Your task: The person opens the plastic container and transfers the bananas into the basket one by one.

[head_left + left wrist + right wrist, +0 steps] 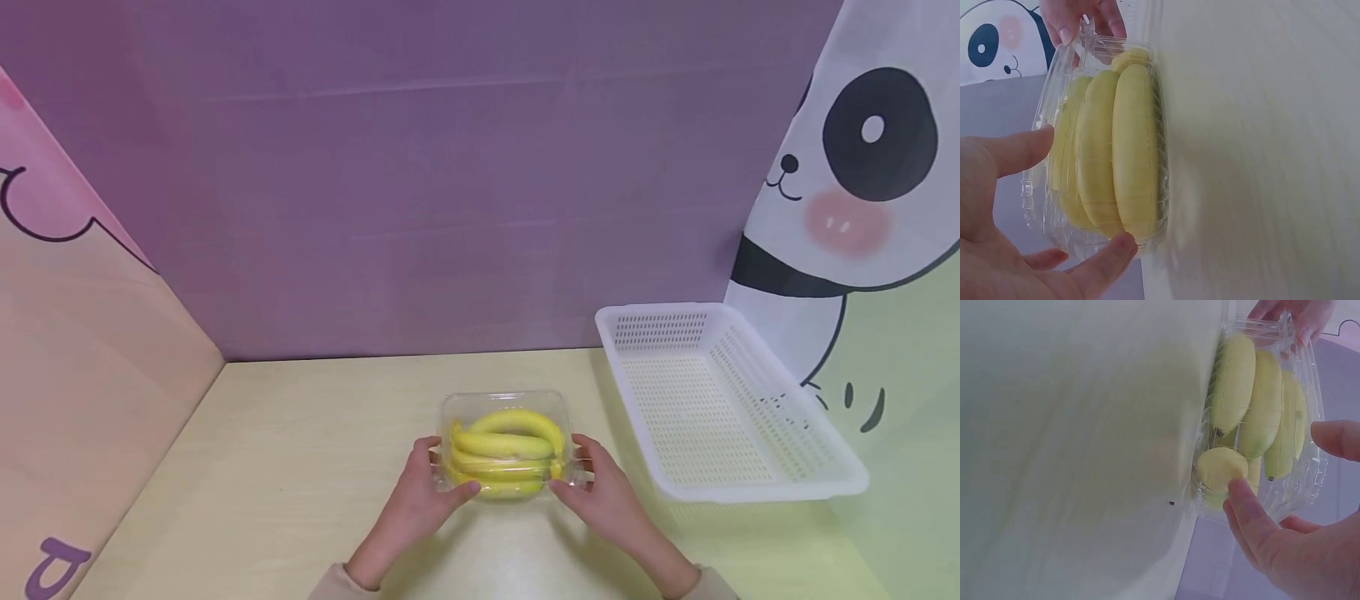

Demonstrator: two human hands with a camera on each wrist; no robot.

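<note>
A clear plastic clamshell box (501, 402) with several yellow bananas (510, 447) inside is on the pale table, its lid down over them. My left hand (429, 493) holds the box's left end, thumb at the front and fingers around the side. At the opposite end my right hand (606, 497) holds it in the same way. In the left wrist view, the left thumb lies against the lid (1044, 187) and a fingertip touches the end near the base. The right wrist view shows right fingertips against the box end, beside the banana ends (1222, 469).
A white perforated plastic basket (630, 408) stands on the right side of the table (300, 450), near the panda-printed wall. A purple backdrop (450, 183) rises along the table's back edge. On the left is a pink and peach printed wall (82, 350).
</note>
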